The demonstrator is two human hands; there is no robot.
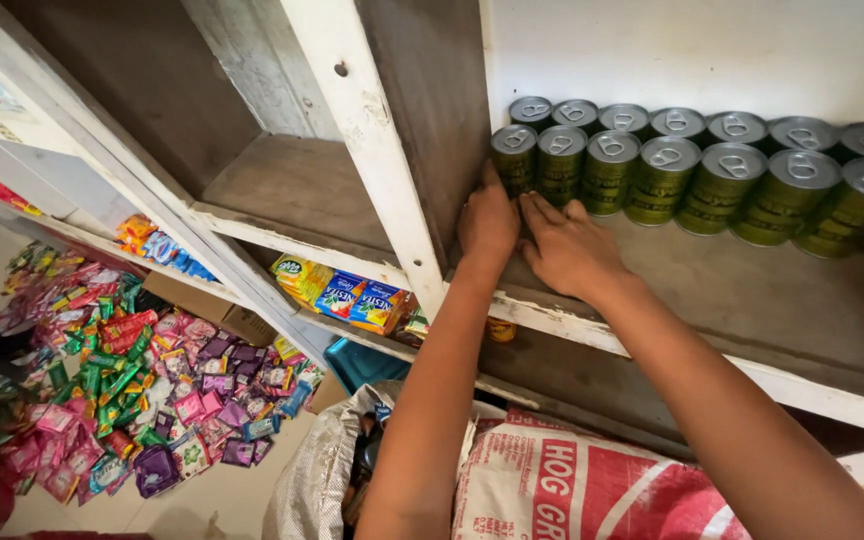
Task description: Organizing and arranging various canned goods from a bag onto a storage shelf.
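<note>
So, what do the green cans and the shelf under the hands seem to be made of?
The green cans look like metal: shiny silver tops with pull rings, and glossy green printed sides. The shelf seems to be wood, its front edge painted white; the paint is chipped and worn, and the board is bare, dull grey-brown. Both hands, left hand and right hand, rest at the leftmost can.

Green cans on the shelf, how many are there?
14 green cans: 7 in the back row against the white wall, 7 in the front row. The left hand and right hand touch the front-left cans. More may be hidden past the right edge.
</note>
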